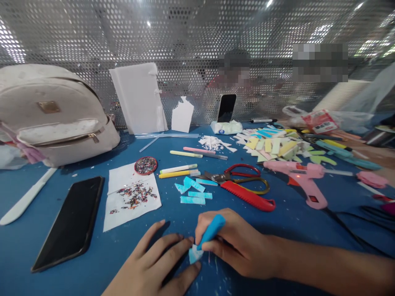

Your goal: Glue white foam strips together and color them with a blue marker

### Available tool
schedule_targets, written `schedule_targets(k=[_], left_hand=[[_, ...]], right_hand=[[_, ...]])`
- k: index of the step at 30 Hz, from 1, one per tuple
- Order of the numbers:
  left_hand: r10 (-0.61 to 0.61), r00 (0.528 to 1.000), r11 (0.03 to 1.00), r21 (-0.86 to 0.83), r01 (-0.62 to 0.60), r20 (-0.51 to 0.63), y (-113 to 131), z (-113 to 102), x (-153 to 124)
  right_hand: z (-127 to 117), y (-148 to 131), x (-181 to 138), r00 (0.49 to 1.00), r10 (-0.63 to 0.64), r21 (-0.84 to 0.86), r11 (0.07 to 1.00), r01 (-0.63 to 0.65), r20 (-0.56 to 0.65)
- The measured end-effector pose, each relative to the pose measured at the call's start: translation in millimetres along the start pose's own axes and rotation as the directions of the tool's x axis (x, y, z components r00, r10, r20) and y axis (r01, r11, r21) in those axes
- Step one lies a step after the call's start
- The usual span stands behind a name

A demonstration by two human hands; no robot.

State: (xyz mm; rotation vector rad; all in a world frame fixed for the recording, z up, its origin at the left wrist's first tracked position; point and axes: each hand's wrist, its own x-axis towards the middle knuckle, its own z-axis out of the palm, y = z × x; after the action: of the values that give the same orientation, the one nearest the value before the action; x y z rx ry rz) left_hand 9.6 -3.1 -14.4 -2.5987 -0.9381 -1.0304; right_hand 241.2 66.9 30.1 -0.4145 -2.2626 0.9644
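My right hand (237,244) is closed around a blue marker (212,230), tilted with its lower end on a small white and blue piece of paper (195,254). My left hand (160,259) lies on the table with its fingers spread. Its fingertips and thumb touch or nearly touch the edges of that piece. Just beyond the hands lie several blue-coloured strips (194,195). Near them are red-handled pliers (243,191) and a pair of scissors (251,181). Several yellow, green and pink markers (179,170) lie farther back.
On the right, a pink glue gun (304,176) trails a black cable (348,228). Behind it spreads a pile of coloured strips (274,144). To the left are a black phone (70,222), a sheet with colourful shavings (123,216), a white knife (29,197) and a backpack (58,107).
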Motion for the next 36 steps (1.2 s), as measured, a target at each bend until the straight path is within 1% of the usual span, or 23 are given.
schedule_targets(k=[2,7,11,15,20,24,30,32,36], left_hand=[[0.005,1.0,1.0,0.001,-0.005,0.009,0.2,0.5,0.2],[-0.013,1.0,1.0,-0.003,0.013,-0.019,-0.5,0.3,2.3],[0.012,1.0,1.0,0.003,-0.012,-0.005,-0.3,-0.7,3.9],[-0.008,0.999,1.0,-0.004,0.008,-0.044,0.9,1.3,3.4],[-0.006,1.0,1.0,0.004,0.006,-0.023,1.0,2.2,2.6],[-0.018,1.0,1.0,-0.009,0.017,-0.024,1.3,0.8,3.9],[0.003,1.0,1.0,-0.008,-0.003,-0.011,1.0,-0.9,3.9],[-0.004,1.0,1.0,-0.011,0.004,-0.024,0.7,-1.0,3.0],[-0.002,1.0,1.0,-0.01,0.002,-0.012,-0.1,-0.9,2.5]], right_hand=[[-0.3,0.1,-0.5,1.0,0.0,-0.005,1.0,0.0,0.008],[-0.9,0.6,-1.9,1.0,-0.008,0.001,1.0,0.008,0.015],[-1.1,-0.2,-1.8,1.0,0.009,0.003,1.0,-0.009,0.025],[-1.6,-0.3,-1.9,0.998,0.021,0.01,1.0,-0.022,0.054],[-0.8,0.8,-3.2,0.998,0.042,0.014,0.999,-0.043,0.055],[-0.2,0.7,-2.9,0.998,0.021,0.029,0.999,-0.023,0.053],[-1.0,0.3,-1.9,0.994,0.065,-0.002,0.998,-0.065,0.084],[-1.5,-0.3,-1.7,0.996,0.053,0.005,0.999,-0.053,0.07],[-3.1,-3.9,-1.2,0.997,0.05,-0.022,0.999,-0.049,0.055]])
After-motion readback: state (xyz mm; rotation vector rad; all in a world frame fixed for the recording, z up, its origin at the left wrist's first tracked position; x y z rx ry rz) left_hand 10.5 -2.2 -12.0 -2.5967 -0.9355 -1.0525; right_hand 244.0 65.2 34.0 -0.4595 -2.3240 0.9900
